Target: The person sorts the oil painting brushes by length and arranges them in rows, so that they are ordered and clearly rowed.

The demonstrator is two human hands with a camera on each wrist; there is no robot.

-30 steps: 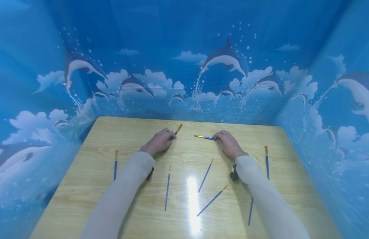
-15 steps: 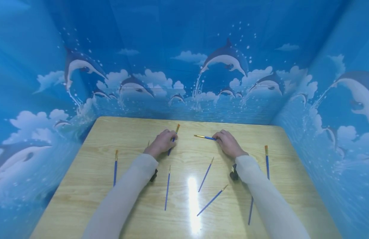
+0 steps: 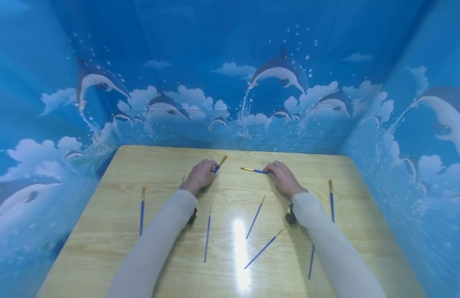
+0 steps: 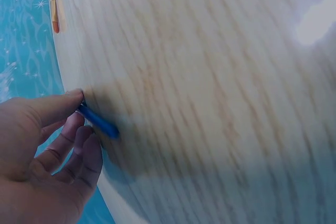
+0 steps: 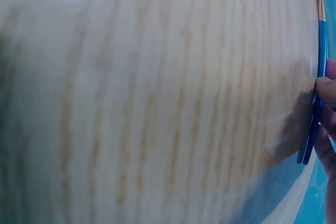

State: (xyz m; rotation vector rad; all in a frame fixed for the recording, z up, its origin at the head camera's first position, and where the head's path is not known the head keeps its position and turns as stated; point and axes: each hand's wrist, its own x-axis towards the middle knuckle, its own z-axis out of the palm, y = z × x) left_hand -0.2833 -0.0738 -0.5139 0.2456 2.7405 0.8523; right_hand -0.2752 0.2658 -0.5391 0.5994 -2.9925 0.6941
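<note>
Near the far edge of the table, my left hand (image 3: 200,174) pinches a paintbrush (image 3: 221,162) with a blue handle and brown bristles that point away to the right. In the left wrist view, its blue handle (image 4: 100,122) sticks out past the thumb, and the bristles are hidden. My right hand (image 3: 283,179) pinches a second blue paintbrush (image 3: 255,170), its bristles directed left. The right wrist view has this brush (image 5: 322,45) lying low over the tabletop, with thumb and fingers on its handle.
More blue-handled paintbrushes lie scattered on the wooden table (image 3: 170,285): thin ones (image 3: 207,238) in the middle, a flat one (image 3: 142,209) at left and another (image 3: 331,203) at right. Both forearms partly cover some. A dolphin-printed blue curtain (image 3: 222,62) surrounds the table.
The left hand's paintbrush has swung more upright, its handle end showing below the hand, then tilted right again. The left forearm has shifted slightly right, uncovering a brush tip. The right hand has stayed put.
</note>
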